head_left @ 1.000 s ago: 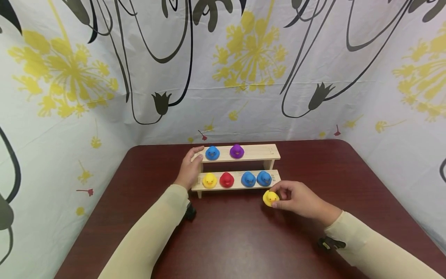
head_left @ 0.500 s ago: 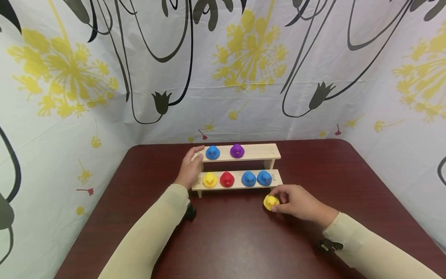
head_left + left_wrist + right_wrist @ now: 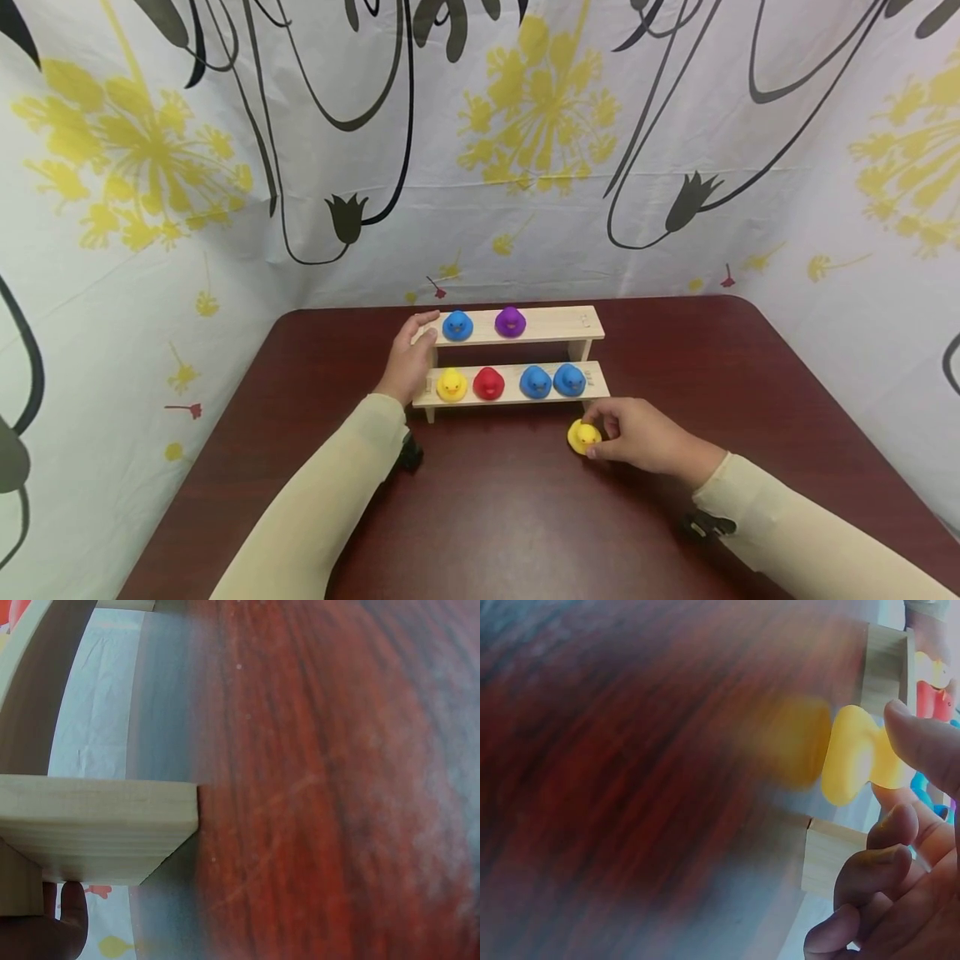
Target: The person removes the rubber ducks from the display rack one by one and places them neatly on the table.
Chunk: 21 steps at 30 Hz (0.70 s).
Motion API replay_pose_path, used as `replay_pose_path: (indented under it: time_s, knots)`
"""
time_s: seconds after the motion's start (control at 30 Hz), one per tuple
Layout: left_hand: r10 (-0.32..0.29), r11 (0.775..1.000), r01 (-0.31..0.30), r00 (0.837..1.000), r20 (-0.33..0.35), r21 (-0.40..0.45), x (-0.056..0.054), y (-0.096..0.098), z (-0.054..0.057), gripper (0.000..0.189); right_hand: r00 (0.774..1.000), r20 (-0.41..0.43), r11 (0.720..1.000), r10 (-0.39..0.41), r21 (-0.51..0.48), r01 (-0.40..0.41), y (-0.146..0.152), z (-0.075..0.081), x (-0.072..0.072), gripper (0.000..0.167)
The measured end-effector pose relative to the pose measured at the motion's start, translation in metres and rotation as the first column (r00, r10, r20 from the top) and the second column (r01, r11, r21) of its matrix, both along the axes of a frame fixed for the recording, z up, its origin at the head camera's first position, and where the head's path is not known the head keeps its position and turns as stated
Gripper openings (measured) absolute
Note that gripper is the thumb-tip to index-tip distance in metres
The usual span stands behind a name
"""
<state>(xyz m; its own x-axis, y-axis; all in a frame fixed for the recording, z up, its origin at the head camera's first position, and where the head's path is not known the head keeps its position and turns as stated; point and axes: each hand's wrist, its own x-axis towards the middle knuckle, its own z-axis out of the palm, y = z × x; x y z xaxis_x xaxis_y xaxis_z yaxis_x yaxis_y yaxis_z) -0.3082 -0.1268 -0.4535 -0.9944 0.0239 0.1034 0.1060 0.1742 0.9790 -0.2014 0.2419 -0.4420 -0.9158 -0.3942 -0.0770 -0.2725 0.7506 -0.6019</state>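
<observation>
In the head view, my right hand (image 3: pixel 648 437) pinches a yellow rubber duck (image 3: pixel 581 437) between thumb and fingers, in front of the right end of a wooden two-step stand (image 3: pixel 551 325). The right wrist view shows the duck (image 3: pixel 847 757) close over the tabletop, its reflection beside it. My left hand (image 3: pixel 408 358) grips the left end of the stand's upper step. Its fingertips (image 3: pixel 73 904) show behind a wooden leg in the left wrist view. On the upper step sit a blue duck (image 3: pixel 457 326) and a purple duck (image 3: pixel 511 322).
The lower step carries a yellow duck (image 3: pixel 452 385), a red duck (image 3: pixel 489 384) and two blue ducks, one (image 3: pixel 536 382) beside the other (image 3: pixel 570 380). Everything stands on a dark reddish wooden table (image 3: pixel 480 517). A patterned cloth (image 3: pixel 540 250) hangs behind and at both sides.
My right hand has brought the yellow duck slightly down and toward me, away from the lower step, and then nearly stopped. The left hand and the stand have stayed put.
</observation>
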Motion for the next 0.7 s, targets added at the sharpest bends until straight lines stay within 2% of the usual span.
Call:
replay_pose_path:
  time_s: [0.47, 0.7]
  knots:
    - [0.000, 1.000, -0.001, 1.000, 0.007, 0.007, -0.001, -0.001, -0.001, 0.039, 0.999, 0.040, 1.000, -0.010, 0.014, 0.009, 0.000, 0.002, -0.001, 0.039]
    - [0.002, 1.000, -0.002, 1.000, 0.010, 0.010, 0.000, 0.000, 0.001, 0.039, 0.999, -0.028, 1.000, 0.015, -0.016, -0.015, -0.001, 0.014, 0.001, 0.042]
